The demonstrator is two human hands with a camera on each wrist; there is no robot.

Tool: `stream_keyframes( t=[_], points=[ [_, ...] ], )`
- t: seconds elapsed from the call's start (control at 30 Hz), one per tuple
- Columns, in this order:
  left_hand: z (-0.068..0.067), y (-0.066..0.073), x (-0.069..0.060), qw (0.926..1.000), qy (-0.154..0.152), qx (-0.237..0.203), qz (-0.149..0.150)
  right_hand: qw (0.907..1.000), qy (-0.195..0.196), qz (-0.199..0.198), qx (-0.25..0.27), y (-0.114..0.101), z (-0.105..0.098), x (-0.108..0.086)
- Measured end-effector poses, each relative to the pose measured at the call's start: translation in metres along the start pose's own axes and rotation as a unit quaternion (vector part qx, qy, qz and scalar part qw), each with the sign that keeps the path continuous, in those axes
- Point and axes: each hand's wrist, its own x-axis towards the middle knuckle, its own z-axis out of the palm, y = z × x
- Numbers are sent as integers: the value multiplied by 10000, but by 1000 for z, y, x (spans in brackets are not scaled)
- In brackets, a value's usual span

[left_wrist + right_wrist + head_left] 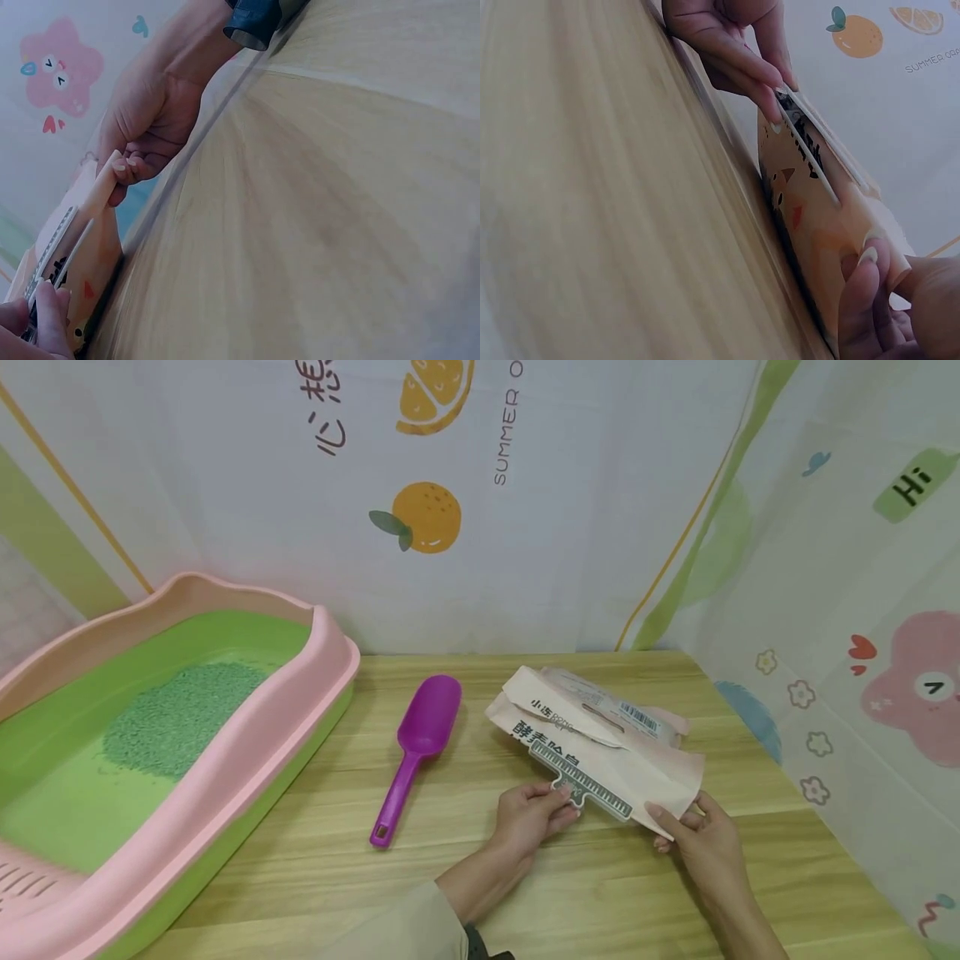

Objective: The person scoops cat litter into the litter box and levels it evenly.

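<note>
A pale pink paper-like bag [645, 772] with dark printed characters lies on the table, its upper part folded over. Along its near edge sits a grey-and-white bag clip [611, 802] with a ruler-like striped face. My left hand [525, 822] pinches the clip's middle tab between thumb and fingers. At the bag's near right corner, my right hand [708, 847] pinches the folded edge, thumb on top. In the right wrist view, the clip's two strips stand apart at the bag's edge [799, 199]; whether they are fastened I cannot tell.
A purple scoop [431, 722] lies on the wooden table [315, 868] left of the bag. Further left stands a green litter box with a pink rim [333, 647], holding a heap of green litter pellets [180, 718]. Printed curtains [562, 568] hang behind and at the right.
</note>
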Motion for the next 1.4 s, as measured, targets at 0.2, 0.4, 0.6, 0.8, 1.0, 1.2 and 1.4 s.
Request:
stream_keyframes(
  t=[0.2,0.4,0.6,0.8,1.0,1.2,1.4],
  points=[
    [5,2,2,10000,44,59,-35,9999,-90,-47,53,0,-1,0],
    [7,3,5,9999,37,62,-74,9999,-128,-74,-5,1,-2,1],
    [8,0,6,10000,-37,9,-48,9996,-238,-136,-8,1,-3,1],
    [11,-2,6,10000,-30,-17,-36,9997,-185,-127,-21,1,-2,1],
    [10,-2,6,10000,40,-29,-39,9998,-191,-106,3,1,-1,1],
    [9,-1,5,10000,-39,-3,-77,9997,-215,-44,106,1,-1,0],
    [5,2,5,9995,-232,-60,-201,9998,-178,-44,9,1,1,0]
  ],
)
